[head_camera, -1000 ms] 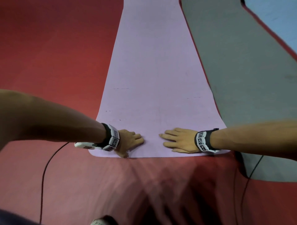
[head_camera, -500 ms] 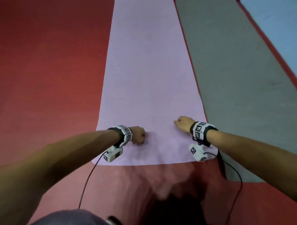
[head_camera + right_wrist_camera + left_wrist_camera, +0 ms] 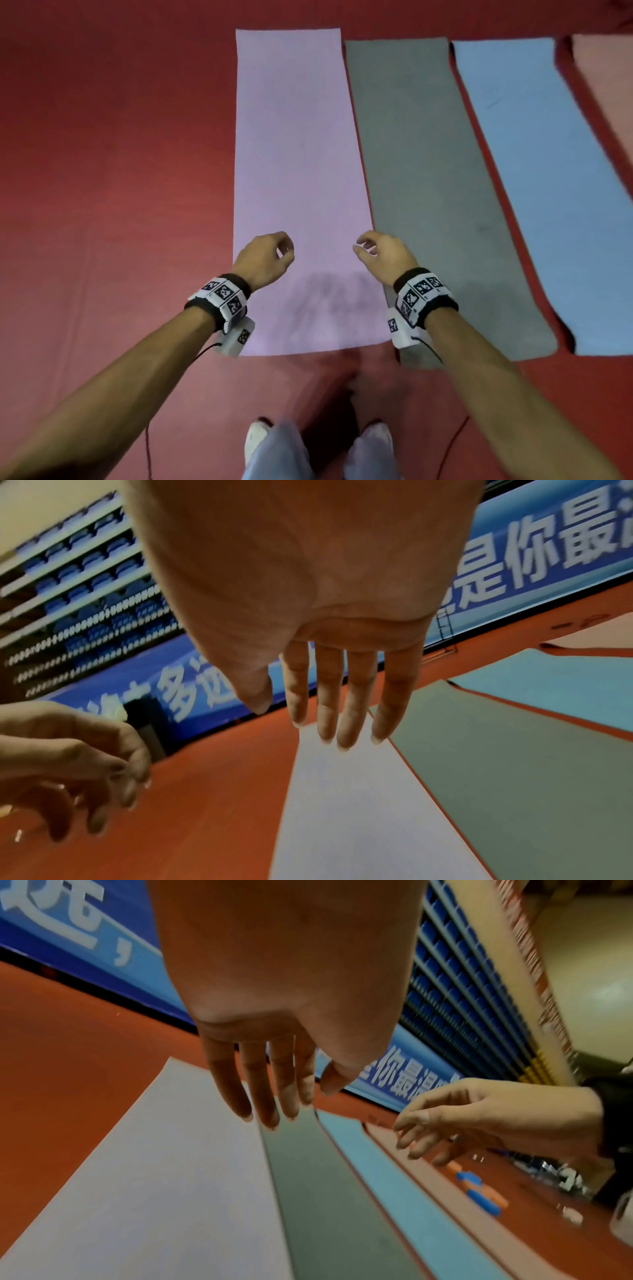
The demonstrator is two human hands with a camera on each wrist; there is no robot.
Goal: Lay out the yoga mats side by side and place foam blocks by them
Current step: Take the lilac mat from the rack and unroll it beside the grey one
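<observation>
Hovering over my lilac mat (image 3: 298, 164), left hand (image 3: 262, 260) and right hand (image 3: 387, 255) hang loosely curled, holding nothing; grey mat (image 3: 428, 192) at 3 o'clock.

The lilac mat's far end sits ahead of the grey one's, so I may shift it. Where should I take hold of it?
Probably the lilac mat's near short edge, from above, one hand at each corner. It lies flat, so only edges offer a pinch, and that end is at your feet.

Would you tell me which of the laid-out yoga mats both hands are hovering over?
The lilac mat, leftmost in the row; the grey mat, blue mat and pink mat lie further right.
</observation>
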